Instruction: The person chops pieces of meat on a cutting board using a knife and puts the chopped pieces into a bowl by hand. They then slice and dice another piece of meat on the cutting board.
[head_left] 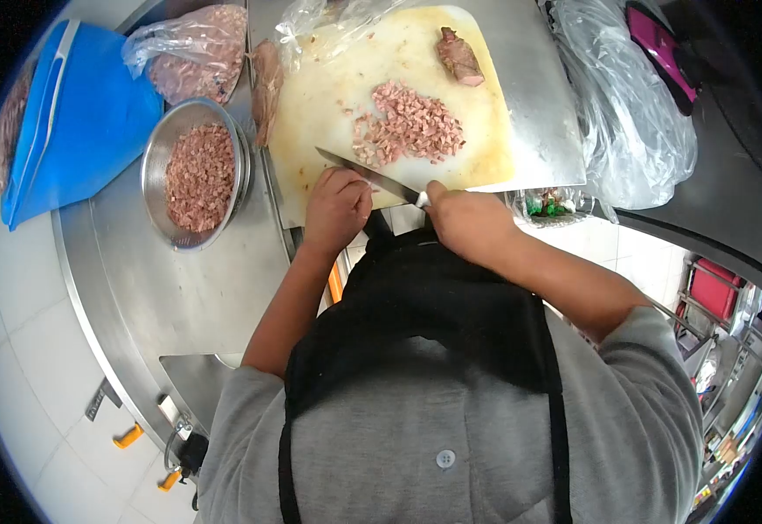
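Observation:
My right hand (464, 218) is closed around the handle of a knife (372, 176), whose blade points left across the near edge of the yellowed cutting board (311, 122). Beside the blade, my left hand (337, 205) has its fingers curled at the board's near edge; what is under them is hidden. Diced meat (411, 124) lies in a pile just beyond the knife. A larger piece of meat (460, 58) rests at the board's far right, and a long strip of meat (266, 92) lies along its left edge.
To the left, a metal colander (151, 179) holds diced meat. Behind it are a clear bag of meat (197, 57) and a blue bag (84, 113). Clear plastic bags (630, 113) lie at the right, and a crumpled clear bag (333, 26) lies at the board's far edge.

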Available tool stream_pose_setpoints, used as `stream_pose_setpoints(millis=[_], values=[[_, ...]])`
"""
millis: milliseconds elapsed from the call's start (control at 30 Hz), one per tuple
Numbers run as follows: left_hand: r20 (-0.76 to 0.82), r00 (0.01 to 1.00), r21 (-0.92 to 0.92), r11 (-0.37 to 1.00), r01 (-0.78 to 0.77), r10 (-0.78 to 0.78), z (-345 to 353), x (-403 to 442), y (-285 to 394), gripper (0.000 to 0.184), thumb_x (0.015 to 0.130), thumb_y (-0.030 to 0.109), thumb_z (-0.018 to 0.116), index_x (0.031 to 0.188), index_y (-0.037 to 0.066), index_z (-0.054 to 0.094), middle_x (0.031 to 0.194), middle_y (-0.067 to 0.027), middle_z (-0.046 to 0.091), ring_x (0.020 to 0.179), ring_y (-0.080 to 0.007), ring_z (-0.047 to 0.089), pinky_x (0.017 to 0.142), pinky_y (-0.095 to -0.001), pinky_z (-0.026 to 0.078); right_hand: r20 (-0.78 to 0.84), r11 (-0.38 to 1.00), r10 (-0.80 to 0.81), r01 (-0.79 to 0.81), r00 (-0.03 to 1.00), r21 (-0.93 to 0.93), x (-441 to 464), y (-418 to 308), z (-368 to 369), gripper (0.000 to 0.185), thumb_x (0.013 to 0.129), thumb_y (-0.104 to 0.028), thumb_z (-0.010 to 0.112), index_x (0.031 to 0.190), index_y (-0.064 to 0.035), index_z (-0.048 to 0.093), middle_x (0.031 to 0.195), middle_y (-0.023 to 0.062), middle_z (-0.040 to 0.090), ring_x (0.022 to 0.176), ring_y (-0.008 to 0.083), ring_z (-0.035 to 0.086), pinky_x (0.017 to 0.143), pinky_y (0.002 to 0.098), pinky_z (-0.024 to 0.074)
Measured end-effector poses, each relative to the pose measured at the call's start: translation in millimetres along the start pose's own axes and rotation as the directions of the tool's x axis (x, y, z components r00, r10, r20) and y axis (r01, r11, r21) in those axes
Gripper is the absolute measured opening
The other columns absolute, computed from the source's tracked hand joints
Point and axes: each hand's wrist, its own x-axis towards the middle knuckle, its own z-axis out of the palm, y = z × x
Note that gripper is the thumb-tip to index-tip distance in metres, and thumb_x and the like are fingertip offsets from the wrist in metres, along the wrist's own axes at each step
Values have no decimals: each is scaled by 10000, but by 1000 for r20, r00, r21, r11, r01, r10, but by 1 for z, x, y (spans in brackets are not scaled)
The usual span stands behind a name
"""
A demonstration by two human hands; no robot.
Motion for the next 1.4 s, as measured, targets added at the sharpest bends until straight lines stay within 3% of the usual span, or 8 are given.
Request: stream_pose_setpoints(millis=[267, 333, 433, 567, 867, 967, 1200, 1400], values=[[-107, 984, 274, 947, 168, -143, -20, -9, 4, 485, 797, 225, 783, 1221, 43, 633, 1328, -203, 567, 1271, -418, 503, 1095, -529, 395, -74, 926, 281, -249, 957, 284, -29, 36, -51, 383, 1010, -358, 572, 1160, -6, 566, 887, 292, 690, 898, 484, 666, 803, 545, 526], [-60, 956, 337, 896, 291, -288, -13, -3, 11, 796, 852, 416, 750, 1440, -27, 448, 1521, -291, 390, 1435, -477, 330, 1189, -577, 259, -235, 869, 282, -144, 930, 472, -50, 91, -22, 378, 1007, -338, 596, 1153, 11, 581, 780, 233, 685, 708, 395, 691, 684, 479, 554], [37, 955, 390, 884, 258, -294, 17, 15, 17, 1029, 852, 578, 697, 1506, -104, 290, 1584, -348, 250, 1494, -490, 217, 1220, -590, 158, 125, 469, 529, -411, 840, 782, -78, 120, -12, 269, 1008, -280, 635, 1107, -37, 577, 564, -1, 485, 386, 101, 460, 337, 279, 375], [-81, 959, 258, 924, 283, -271, 69, 55, 25, 1080, 792, 624, 734, 1494, -87, 324, 1565, -357, 259, 1468, -504, 257, 1207, -606, 174, 245, 345, 492, -445, 836, 827, -67, 143, 26, 226, 1010, -264, 645, 1057, -61, 558, 550, -1, 477, 363, 104, 433, 334, 287, 378], [-427, 861, 93, 934, 346, -276, 100, 86, 62, 605, 762, 240, 827, 1310, 93, 617, 1407, -238, 456, 1272, -441, 461, 1061, -540, 408, 258, 622, 118, -274, 959, 734, 1, 81, 23, 505, 1020, -239, 582, 1426, -9, 389, 589, 83, 557, 399, 174, 521, 395, 339, 443], [-485, 800, -38, 922, 386, -354, 91, 80, 60, 466, 818, 180, 784, 1257, 86, 658, 1391, -216, 474, 1265, -414, 476, 1052, -507, 427, 164, 752, 78, -166, 983, 638, 7, 74, 19, 469, 982, -275, 609, 1313, 40, 501, 1069, 318, 659, 992, 470, 644, 899, 493, 504], [-641, 698, -179, 947, 268, -319, 39, 96, 68, 392, 848, 138, 755, 1225, 54, 686, 1408, -193, 491, 1303, -393, 464, 1089, -462, 398, 50, 839, 69, -85, 996, 538, 7, 40, -7, 348, 991, -278, 603, 1118, 42, 551, 854, 303, 660, 853, 482, 663, 755, 495, 513], [-821, 504, -62, 920, 386, -267, -85, 69, 11, 376, 875, 167, 743, 1228, 53, 683, 1401, -210, 486, 1281, -393, 497, 1086, -466, 404, -64, 845, -302, 298, 951, 444, 58, -73, -41, 355, 991, -286, 592, 1090, 54, 568, 935, 334, 665, 924, 507, 648, 813, 530, 514]])
